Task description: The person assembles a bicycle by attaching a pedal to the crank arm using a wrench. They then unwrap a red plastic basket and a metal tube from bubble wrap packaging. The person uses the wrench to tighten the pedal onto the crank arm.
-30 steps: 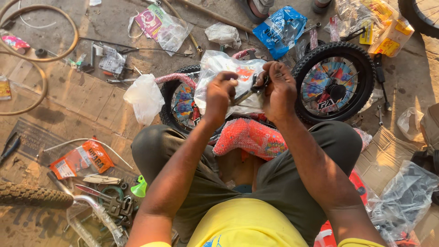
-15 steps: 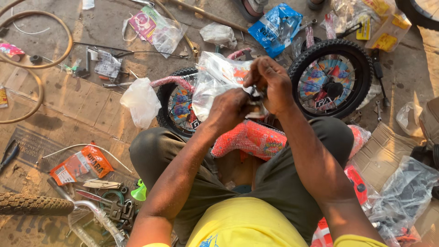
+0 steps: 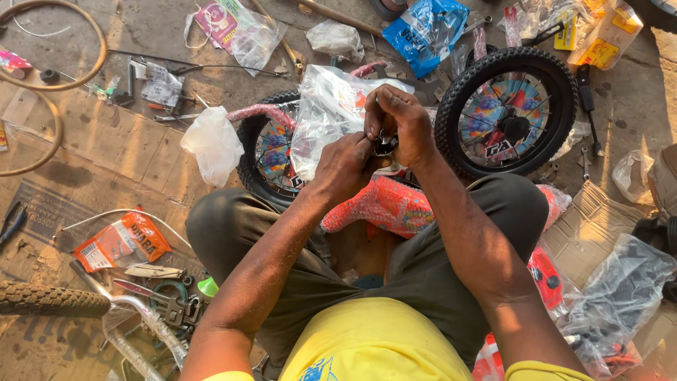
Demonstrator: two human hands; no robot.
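Seen from above by the head camera, I have both hands raised over my lap, meeting at a small dark metal part (image 3: pixel 384 144). My left hand (image 3: pixel 343 168) is curled beneath and to the left of that part, its fingers closed against it. My right hand (image 3: pixel 396 121) arches over the part from above, fingers bent down and pressed together on it; what kind of part it is I cannot tell, as the fingers cover most of it. Just behind the hands hangs a clear plastic bag (image 3: pixel 323 113), touching or nearly touching the left knuckles. Below the hands, between my knees, lies a bicycle frame in red bubble wrap (image 3: pixel 384 204). Two small wheels with black tyres and colourful spoke discs stand beyond: the right wheel (image 3: pixel 506 109) in full view, the left wheel (image 3: pixel 271 152) partly hidden by the bag. To the left on the cardboard-covered ground lie a crumpled white bag (image 3: pixel 211 144) and an orange packet (image 3: pixel 123 241). A blue packet (image 3: pixel 425 32) lies at the top, and a knobbly tyre (image 3: pixel 49 300) at lower left.
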